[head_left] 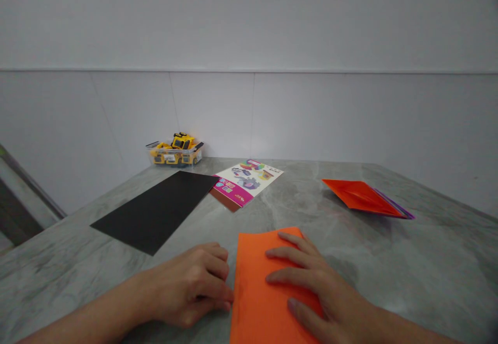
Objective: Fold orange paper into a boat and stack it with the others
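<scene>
An orange sheet of paper (260, 287), folded into a long strip, lies on the grey marble table (408, 261) right in front of me. My right hand (311, 281) lies flat on it with the fingers stretched out, pressing the paper down. My left hand (194, 284) rests beside the sheet's left edge with its fingers curled in, and the fingertips touch that edge. Nothing shows inside the curled fingers.
A black sheet (155, 209) lies to the left. Behind it stands a clear box of yellow toy vehicles (176, 152) against the wall. A colourful paper pack (247, 180) lies at the middle back. Folded red and purple papers (363, 197) lie at the right.
</scene>
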`<state>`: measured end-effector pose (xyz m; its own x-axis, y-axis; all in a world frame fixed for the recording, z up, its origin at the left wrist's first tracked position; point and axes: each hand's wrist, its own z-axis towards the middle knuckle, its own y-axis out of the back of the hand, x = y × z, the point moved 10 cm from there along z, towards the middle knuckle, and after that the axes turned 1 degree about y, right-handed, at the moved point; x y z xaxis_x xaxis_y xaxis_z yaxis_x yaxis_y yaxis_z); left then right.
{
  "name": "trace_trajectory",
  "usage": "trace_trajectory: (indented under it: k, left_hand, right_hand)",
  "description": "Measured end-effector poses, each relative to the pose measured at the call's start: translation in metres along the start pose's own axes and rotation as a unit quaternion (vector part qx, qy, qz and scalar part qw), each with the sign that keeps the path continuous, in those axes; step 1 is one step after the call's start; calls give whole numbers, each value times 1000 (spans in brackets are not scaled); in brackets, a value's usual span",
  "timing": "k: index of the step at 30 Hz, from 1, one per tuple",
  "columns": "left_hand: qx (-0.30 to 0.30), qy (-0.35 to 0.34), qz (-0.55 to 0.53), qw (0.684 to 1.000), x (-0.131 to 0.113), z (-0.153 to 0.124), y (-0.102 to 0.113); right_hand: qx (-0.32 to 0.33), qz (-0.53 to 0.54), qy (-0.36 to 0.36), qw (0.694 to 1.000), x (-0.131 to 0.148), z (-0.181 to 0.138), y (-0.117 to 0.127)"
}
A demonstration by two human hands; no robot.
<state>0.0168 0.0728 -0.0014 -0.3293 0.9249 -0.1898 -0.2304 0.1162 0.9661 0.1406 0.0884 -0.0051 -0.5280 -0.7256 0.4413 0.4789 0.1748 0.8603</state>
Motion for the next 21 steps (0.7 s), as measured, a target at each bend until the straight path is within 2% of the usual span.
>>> trace_trajectory:
  k: [4,6,8,11,13,16,21]
  left_hand:
    - [-9,-5,-10,1000,-2,2,3]
    - [-14,-6,-24,1000,-4,3,5]
    - [-23,-6,-46,999,-5,5,7]
    - [-36,-8,-79,996,-9,7,11]
    - [-35,-12,-87,996,-13,8,12]
    - [-23,-19,-83,996,-24,13,15]
    - [2,-33,-70,997,-44,22,18]
  right_hand:
    - [4,3,11,1000,1,-3,-4]
    - [-22,21,-16,999,-7,-4,-3]
    - [-81,46,-88,992,-26,-6,4]
    - [-148,97,-214,961,-58,-12,10]
    - [-137,137,-262,946,-70,-11,7]
    - [-93,163,-284,940,-73,-5,8]
    - [-19,93,-292,952,-65,0,19]
